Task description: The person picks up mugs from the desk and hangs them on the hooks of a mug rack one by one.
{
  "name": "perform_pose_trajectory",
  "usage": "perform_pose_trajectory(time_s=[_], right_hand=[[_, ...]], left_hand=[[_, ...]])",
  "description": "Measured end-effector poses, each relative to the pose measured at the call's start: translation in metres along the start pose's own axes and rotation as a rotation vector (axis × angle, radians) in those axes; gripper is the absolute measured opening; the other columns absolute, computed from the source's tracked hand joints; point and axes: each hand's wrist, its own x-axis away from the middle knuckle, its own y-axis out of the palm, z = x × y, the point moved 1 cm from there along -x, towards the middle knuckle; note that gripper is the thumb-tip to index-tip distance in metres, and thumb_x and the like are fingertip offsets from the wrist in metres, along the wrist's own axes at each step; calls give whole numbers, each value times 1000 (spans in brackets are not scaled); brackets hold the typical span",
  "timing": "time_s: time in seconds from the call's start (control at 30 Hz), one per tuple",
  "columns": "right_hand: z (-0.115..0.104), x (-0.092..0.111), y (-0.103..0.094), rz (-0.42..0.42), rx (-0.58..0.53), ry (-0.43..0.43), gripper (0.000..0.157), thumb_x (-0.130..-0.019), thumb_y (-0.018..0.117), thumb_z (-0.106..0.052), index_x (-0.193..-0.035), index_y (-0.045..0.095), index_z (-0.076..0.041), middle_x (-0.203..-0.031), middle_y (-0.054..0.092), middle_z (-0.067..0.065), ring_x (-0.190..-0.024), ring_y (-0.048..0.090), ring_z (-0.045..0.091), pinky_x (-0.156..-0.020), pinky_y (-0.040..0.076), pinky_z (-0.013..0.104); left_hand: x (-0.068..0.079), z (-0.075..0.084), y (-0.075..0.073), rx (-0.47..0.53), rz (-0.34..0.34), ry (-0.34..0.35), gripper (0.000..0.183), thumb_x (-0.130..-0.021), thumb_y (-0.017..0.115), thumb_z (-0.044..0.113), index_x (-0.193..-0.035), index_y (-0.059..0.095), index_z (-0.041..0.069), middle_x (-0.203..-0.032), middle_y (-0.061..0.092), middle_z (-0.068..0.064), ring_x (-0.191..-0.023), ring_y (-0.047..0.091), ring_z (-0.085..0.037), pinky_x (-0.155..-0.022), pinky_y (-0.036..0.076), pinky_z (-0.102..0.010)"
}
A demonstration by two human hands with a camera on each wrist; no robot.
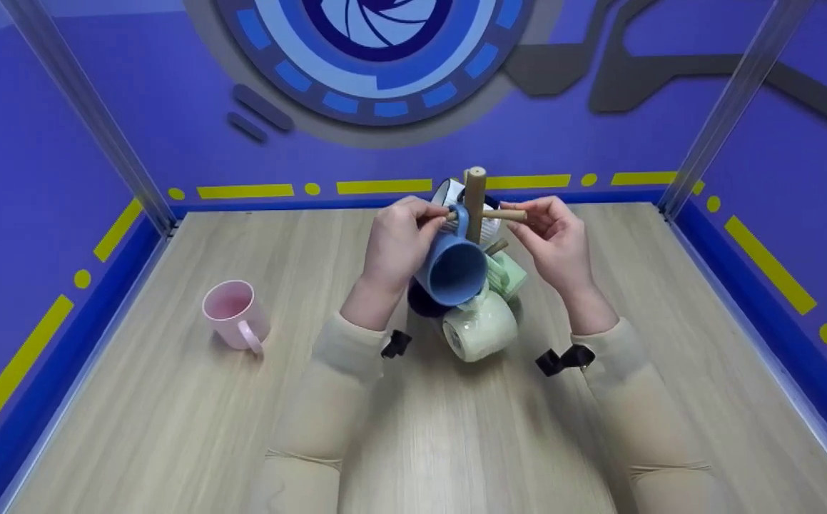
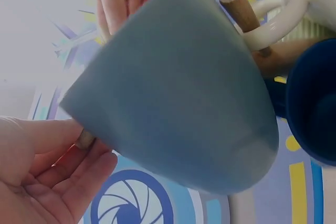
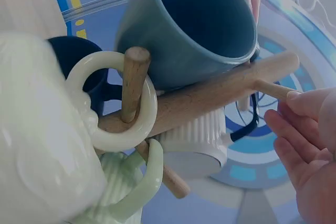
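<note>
A wooden mug tree (image 1: 476, 193) stands mid-table, hung with several mugs. The blue mug (image 1: 459, 271) hangs by its handle on the left upper peg, mouth toward the front. My left hand (image 1: 399, 239) pinches that peg's tip beside the blue handle; in the left wrist view the peg end (image 2: 85, 139) shows between thumb and fingers. On the opposite side, my right hand (image 1: 554, 239) holds the end of the right peg (image 3: 273, 88) between thumb and fingers. Below hang a cream mug (image 1: 481, 327), a light green mug (image 1: 507, 275) and a dark blue mug (image 2: 315, 103).
Behind the post hangs a white ribbed mug (image 3: 194, 145) with a dark handle. A pink mug (image 1: 235, 314) stands upright on the wooden table (image 1: 170, 428) at the left. Purple-blue panels (image 1: 135, 93) wall in the back and both sides.
</note>
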Motion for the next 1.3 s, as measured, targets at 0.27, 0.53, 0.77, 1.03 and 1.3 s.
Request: perform_pose_trajectory(time_s=[0.27, 0.53, 0.77, 1.03, 1.3], right_hand=[[-8, 9, 12, -19, 102, -232, 17, -87, 69, 17, -101, 60, 14, -114, 73, 29, -109, 72, 2, -94, 59, 22], [-13, 13, 23, -33, 308, -484, 16, -87, 73, 13, -97, 63, 6, -109, 77, 18, -102, 76, 31, -96, 56, 18], [-17, 11, 37, -49, 342, -603, 17, -85, 73, 14, -96, 65, 4, -106, 76, 18, -101, 74, 37, -99, 55, 18], [-22, 10, 52, -57, 437, -655, 16, -85, 74, 13, -96, 69, 3, -101, 77, 18, -98, 75, 34, -97, 57, 25], [-28, 13, 60, -46, 531, -608, 8, -91, 73, 2, -97, 67, 0, -101, 76, 15, -101, 75, 30, -94, 60, 31]], left_hand=[[-18, -7, -4, -76, -44, -56, 15, -93, 75, 11, -106, 82, 8, -106, 81, -8, -107, 74, -23, -92, 61, -31], [-36, -14, -1, -106, -64, -97, 17, -94, 73, 12, -109, 81, 10, -111, 80, -7, -112, 74, -22, -95, 60, -31], [-47, -15, 1, -176, -78, -95, 20, -97, 69, 8, -113, 81, 11, -116, 78, -7, -115, 73, -22, -99, 59, -32], [-57, -19, 5, -220, -92, -70, 21, -99, 66, 5, -114, 80, 11, -116, 79, -6, -114, 73, -21, -98, 59, -30], [-52, -27, 9, -199, -6, 24, 20, -99, 67, 13, -115, 80, 12, -117, 78, -6, -110, 75, -23, -98, 59, -33]])
